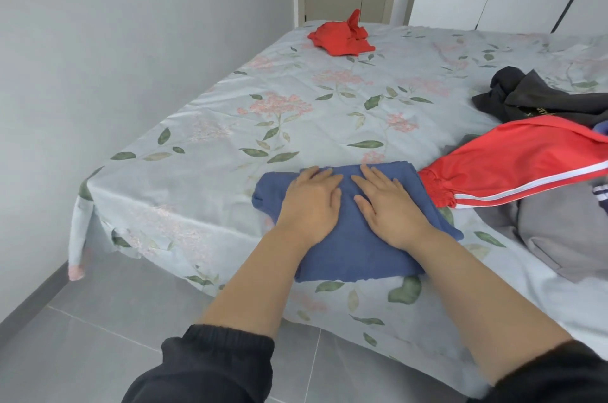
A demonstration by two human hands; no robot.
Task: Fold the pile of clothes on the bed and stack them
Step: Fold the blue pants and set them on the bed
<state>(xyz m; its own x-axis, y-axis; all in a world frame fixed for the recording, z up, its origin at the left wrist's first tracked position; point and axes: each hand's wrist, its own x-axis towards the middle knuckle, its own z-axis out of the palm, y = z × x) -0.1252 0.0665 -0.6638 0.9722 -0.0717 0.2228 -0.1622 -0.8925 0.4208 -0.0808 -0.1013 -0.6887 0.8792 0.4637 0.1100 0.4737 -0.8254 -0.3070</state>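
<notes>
Folded blue cloth garment [345, 251] is lying near the front edge of the bed [296, 119], on the pale floral sheet. My left grip [309, 205] and right grip [391, 208] are pressing flat on top of it, side by side, both released, fingers straight, grasping nothing. Red track trousers with white side stripes [513, 159] are lying with the cuff against its right edge. A grey garment [566, 231] is lying further right, a crumpled dark grey one [539, 96] behind the trousers. A crumpled red garment [342, 35] is sitting well apart, at the far side.
</notes>
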